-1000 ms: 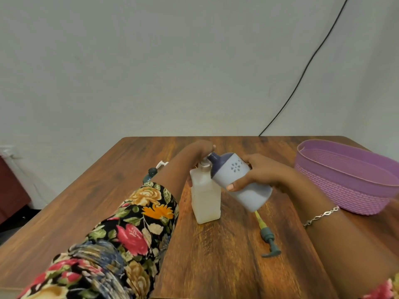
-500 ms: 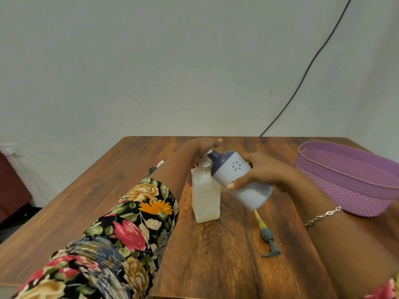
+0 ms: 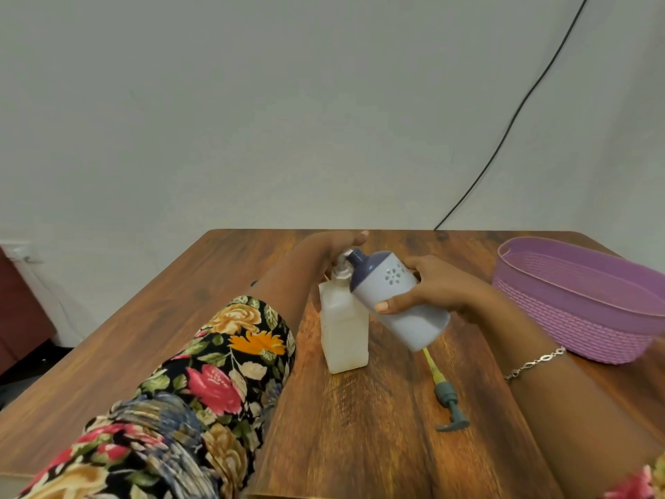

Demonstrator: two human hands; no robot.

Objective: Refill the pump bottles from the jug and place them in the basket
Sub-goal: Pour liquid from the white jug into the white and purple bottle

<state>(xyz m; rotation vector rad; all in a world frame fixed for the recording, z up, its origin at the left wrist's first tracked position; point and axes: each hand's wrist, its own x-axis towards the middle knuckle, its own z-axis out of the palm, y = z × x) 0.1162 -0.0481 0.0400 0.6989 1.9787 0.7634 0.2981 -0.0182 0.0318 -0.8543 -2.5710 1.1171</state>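
Wooden table (image 3: 378, 444), viewed from 6 o'clock. Purple basket (image 3: 575, 318) at the 3 o'clock edge, nothing visible inside, well apart from the work.

Jug (image 3: 417, 324), pale with a dark cap, is tilted, base toward 4 o'clock, spout toward 10 o'clock and right at the neck of the square translucent bottle (image 3: 343, 329). Bottle upright on the table near centre, cloudy; level hard to read.

Right hand (image 3: 439, 286) wrapped round the jug's body, thumb across the front. Left hand (image 3: 331, 246) behind the bottle's neck at 11 o'clock; can't tell whether it grasps the neck or only steadies it.

Loose pump (image 3: 448, 397) lies flat at 5 o'clock of the bottle.

Step, as judged: pouring. No stream visible. Next: hold spout over neck, tip slowly, level the jug before overflow, then refit pump and carry bottle to basket.
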